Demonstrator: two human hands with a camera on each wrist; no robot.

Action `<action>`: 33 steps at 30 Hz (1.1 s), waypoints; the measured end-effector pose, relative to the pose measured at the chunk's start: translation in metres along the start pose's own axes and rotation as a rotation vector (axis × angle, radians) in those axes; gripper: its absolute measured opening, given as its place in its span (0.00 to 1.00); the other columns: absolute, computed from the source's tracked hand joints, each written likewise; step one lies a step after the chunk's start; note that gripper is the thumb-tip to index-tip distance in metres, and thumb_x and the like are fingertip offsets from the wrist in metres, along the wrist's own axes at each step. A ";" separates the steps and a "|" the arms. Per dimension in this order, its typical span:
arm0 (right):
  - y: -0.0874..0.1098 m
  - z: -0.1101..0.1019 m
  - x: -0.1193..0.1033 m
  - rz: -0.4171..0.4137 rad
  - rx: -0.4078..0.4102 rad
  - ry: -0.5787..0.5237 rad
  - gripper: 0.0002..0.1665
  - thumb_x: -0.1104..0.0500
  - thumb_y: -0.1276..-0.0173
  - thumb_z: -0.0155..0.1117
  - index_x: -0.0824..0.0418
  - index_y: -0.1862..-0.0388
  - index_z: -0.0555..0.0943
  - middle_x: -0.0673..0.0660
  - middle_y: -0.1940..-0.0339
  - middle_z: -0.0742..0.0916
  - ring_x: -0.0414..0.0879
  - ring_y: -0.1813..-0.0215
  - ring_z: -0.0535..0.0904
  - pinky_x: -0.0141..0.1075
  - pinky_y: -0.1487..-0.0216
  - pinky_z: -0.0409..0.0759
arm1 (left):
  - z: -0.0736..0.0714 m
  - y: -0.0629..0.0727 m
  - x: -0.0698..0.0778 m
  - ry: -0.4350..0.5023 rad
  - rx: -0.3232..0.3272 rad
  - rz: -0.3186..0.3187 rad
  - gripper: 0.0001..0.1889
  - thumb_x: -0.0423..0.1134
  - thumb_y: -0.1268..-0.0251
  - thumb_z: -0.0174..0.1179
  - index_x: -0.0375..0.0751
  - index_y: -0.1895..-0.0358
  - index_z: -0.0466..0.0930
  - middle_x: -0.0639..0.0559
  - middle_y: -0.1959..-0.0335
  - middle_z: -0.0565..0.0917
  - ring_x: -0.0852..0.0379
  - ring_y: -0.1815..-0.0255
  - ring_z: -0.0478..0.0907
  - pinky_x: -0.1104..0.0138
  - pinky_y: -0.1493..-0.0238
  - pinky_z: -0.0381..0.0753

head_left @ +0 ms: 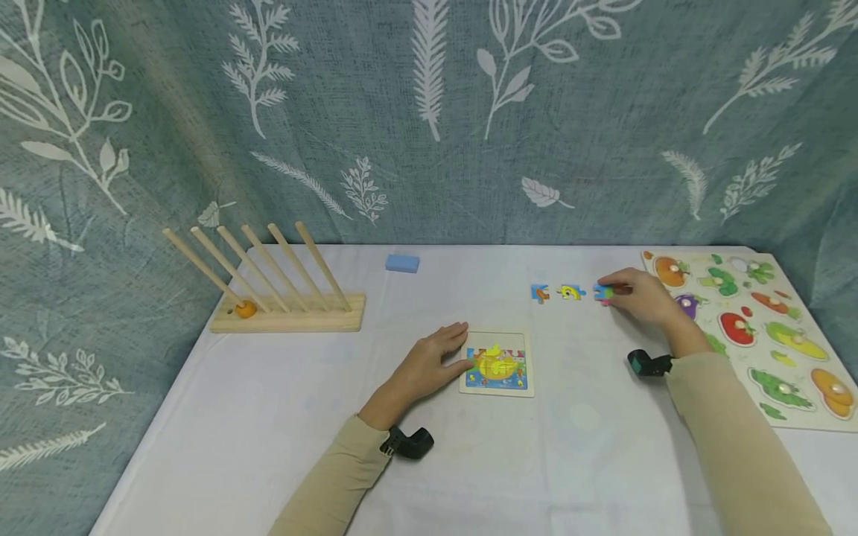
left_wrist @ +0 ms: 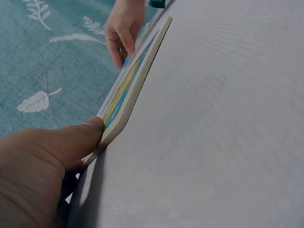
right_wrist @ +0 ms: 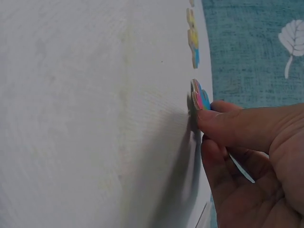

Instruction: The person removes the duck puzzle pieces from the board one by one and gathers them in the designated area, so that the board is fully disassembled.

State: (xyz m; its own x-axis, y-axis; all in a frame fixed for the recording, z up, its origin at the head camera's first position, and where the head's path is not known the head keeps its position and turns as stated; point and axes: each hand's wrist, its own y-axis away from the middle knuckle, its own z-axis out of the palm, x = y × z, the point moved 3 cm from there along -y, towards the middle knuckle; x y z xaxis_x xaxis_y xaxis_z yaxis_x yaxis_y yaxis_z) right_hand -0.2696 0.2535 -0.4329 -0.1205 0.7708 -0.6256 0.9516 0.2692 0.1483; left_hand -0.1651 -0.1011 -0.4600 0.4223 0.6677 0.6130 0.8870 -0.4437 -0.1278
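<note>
My right hand (head_left: 640,298) pinches a blue, green and pink jigsaw piece (head_left: 602,292) between thumb and fingers. The right wrist view shows this piece (right_wrist: 200,95) close over the white tabletop. To its left lie a yellow and blue piece (head_left: 571,292) and a blue and brown piece (head_left: 539,292). My left hand (head_left: 429,362) rests at the left side of a small wooden puzzle board (head_left: 496,337), its thumb over the edge and its fingers extended by the upper corner. Loose yellow pieces overlap the board's colourful picture. In the left wrist view the thumb (left_wrist: 80,137) presses the board's edge.
A wooden rack with slanted pegs (head_left: 288,320) stands at the back left, an orange bead (head_left: 246,309) at one peg's foot. A blue block (head_left: 402,263) lies near the back edge. On the right is a vegetable peg puzzle (head_left: 764,294), partly behind the right forearm.
</note>
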 end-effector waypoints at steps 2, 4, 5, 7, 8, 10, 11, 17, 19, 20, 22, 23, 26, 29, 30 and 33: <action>0.000 0.001 -0.001 0.008 -0.010 -0.002 0.21 0.66 0.31 0.55 0.69 0.40 0.74 0.72 0.38 0.73 0.65 0.38 0.70 0.59 0.36 0.70 | 0.000 0.000 0.000 -0.001 -0.001 0.000 0.32 0.45 0.40 0.65 0.32 0.36 0.69 0.45 0.32 0.68 0.48 0.29 0.64 0.57 0.28 0.64; -0.001 0.002 -0.001 0.021 -0.017 0.002 0.21 0.65 0.31 0.54 0.69 0.39 0.74 0.71 0.38 0.72 0.65 0.38 0.69 0.59 0.36 0.69 | 0.001 0.000 -0.001 -0.001 0.000 0.001 0.32 0.45 0.40 0.65 0.31 0.36 0.69 0.45 0.32 0.69 0.48 0.29 0.64 0.57 0.28 0.64; -0.001 0.002 -0.002 0.023 -0.021 0.003 0.21 0.66 0.30 0.53 0.69 0.39 0.74 0.71 0.38 0.72 0.65 0.38 0.69 0.60 0.36 0.69 | 0.001 0.000 -0.001 0.001 0.001 0.005 0.32 0.45 0.40 0.65 0.31 0.36 0.69 0.45 0.32 0.69 0.48 0.30 0.64 0.57 0.28 0.64; -0.001 0.002 -0.002 0.024 -0.025 0.011 0.21 0.66 0.30 0.53 0.69 0.39 0.74 0.71 0.38 0.72 0.65 0.38 0.69 0.60 0.36 0.69 | 0.001 -0.001 -0.001 0.003 0.003 0.011 0.31 0.45 0.40 0.65 0.31 0.36 0.69 0.44 0.32 0.69 0.48 0.30 0.64 0.57 0.28 0.64; -0.001 0.002 -0.002 0.024 -0.027 0.013 0.21 0.66 0.30 0.52 0.69 0.39 0.73 0.71 0.38 0.72 0.65 0.38 0.68 0.60 0.36 0.69 | 0.001 -0.001 -0.001 0.003 0.004 0.015 0.31 0.45 0.40 0.65 0.31 0.36 0.69 0.44 0.32 0.69 0.48 0.30 0.65 0.57 0.29 0.65; -0.001 0.002 -0.001 0.024 -0.032 0.018 0.22 0.66 0.30 0.52 0.70 0.38 0.73 0.71 0.38 0.71 0.66 0.39 0.68 0.61 0.36 0.68 | 0.001 -0.002 -0.001 0.004 0.004 0.020 0.31 0.45 0.40 0.65 0.31 0.36 0.69 0.44 0.32 0.69 0.48 0.30 0.65 0.57 0.29 0.65; -0.001 0.002 -0.001 0.025 -0.033 0.022 0.22 0.67 0.31 0.51 0.70 0.38 0.72 0.71 0.39 0.71 0.66 0.39 0.68 0.61 0.36 0.68 | 0.001 -0.002 -0.001 0.004 0.004 0.022 0.32 0.45 0.40 0.65 0.32 0.36 0.69 0.45 0.32 0.69 0.48 0.30 0.65 0.57 0.29 0.65; 0.004 0.003 -0.004 0.059 -0.031 0.006 0.26 0.64 0.30 0.52 0.70 0.34 0.67 0.71 0.38 0.71 0.66 0.37 0.67 0.60 0.34 0.66 | 0.000 -0.001 -0.001 -0.006 -0.001 0.030 0.32 0.45 0.40 0.65 0.31 0.36 0.69 0.44 0.32 0.69 0.48 0.30 0.65 0.58 0.28 0.64; 0.007 0.004 -0.006 0.070 -0.018 -0.003 0.27 0.62 0.30 0.53 0.69 0.33 0.66 0.71 0.37 0.70 0.66 0.35 0.66 0.60 0.33 0.65 | -0.001 -0.001 -0.001 -0.004 -0.006 0.030 0.31 0.45 0.40 0.65 0.31 0.36 0.69 0.44 0.32 0.69 0.48 0.30 0.65 0.58 0.28 0.64; 0.009 0.005 -0.007 0.070 -0.010 -0.006 0.27 0.62 0.29 0.52 0.69 0.33 0.66 0.71 0.36 0.70 0.66 0.35 0.65 0.60 0.33 0.65 | -0.001 0.000 -0.001 -0.002 -0.007 0.031 0.31 0.45 0.40 0.65 0.31 0.37 0.69 0.44 0.32 0.69 0.48 0.30 0.65 0.58 0.28 0.64; 0.014 0.006 -0.010 0.058 0.009 -0.012 0.27 0.61 0.29 0.53 0.69 0.33 0.67 0.71 0.37 0.71 0.66 0.34 0.65 0.60 0.33 0.65 | -0.003 0.002 -0.001 -0.003 -0.008 0.031 0.31 0.45 0.39 0.64 0.32 0.37 0.70 0.45 0.32 0.69 0.48 0.30 0.65 0.58 0.29 0.65; 0.017 0.007 -0.012 0.046 0.021 -0.015 0.26 0.61 0.29 0.53 0.69 0.34 0.68 0.71 0.37 0.71 0.67 0.35 0.66 0.60 0.33 0.65 | -0.004 0.003 -0.001 -0.003 -0.007 0.035 0.30 0.44 0.39 0.65 0.32 0.37 0.70 0.45 0.33 0.70 0.48 0.31 0.66 0.58 0.29 0.66; 0.025 0.011 -0.018 -0.006 0.062 -0.033 0.23 0.61 0.29 0.55 0.69 0.38 0.71 0.71 0.40 0.73 0.67 0.36 0.68 0.58 0.34 0.68 | -0.006 0.007 0.001 0.008 -0.004 0.039 0.28 0.42 0.40 0.65 0.32 0.39 0.73 0.45 0.34 0.72 0.48 0.32 0.67 0.58 0.30 0.67; 0.033 0.018 -0.028 -0.073 0.103 -0.045 0.18 0.63 0.31 0.57 0.69 0.44 0.74 0.69 0.43 0.76 0.66 0.39 0.71 0.56 0.36 0.71 | -0.007 0.013 0.002 0.008 -0.010 0.042 0.25 0.42 0.39 0.65 0.34 0.40 0.75 0.45 0.36 0.74 0.47 0.33 0.69 0.58 0.31 0.67; 0.035 0.020 -0.033 -0.096 0.113 -0.049 0.17 0.64 0.31 0.57 0.70 0.45 0.75 0.69 0.44 0.77 0.65 0.40 0.72 0.56 0.36 0.72 | -0.008 0.015 0.003 0.012 -0.010 0.047 0.25 0.41 0.40 0.65 0.34 0.41 0.76 0.45 0.37 0.75 0.47 0.34 0.70 0.57 0.31 0.68; 0.039 0.030 -0.049 -0.167 0.125 -0.067 0.16 0.67 0.33 0.59 0.70 0.47 0.76 0.68 0.47 0.79 0.64 0.42 0.75 0.54 0.38 0.74 | -0.007 0.019 0.004 0.019 -0.010 0.064 0.23 0.41 0.40 0.65 0.34 0.43 0.77 0.44 0.38 0.76 0.46 0.35 0.71 0.58 0.32 0.69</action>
State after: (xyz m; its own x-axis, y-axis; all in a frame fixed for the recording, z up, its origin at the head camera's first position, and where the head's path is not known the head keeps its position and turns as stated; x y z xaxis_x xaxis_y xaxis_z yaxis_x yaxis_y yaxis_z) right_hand -0.2183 0.2092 -0.4193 -0.2645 0.6800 -0.6838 0.9482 0.3129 -0.0555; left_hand -0.1479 -0.1107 -0.4547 0.4745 0.6265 0.6183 0.8564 -0.4909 -0.1599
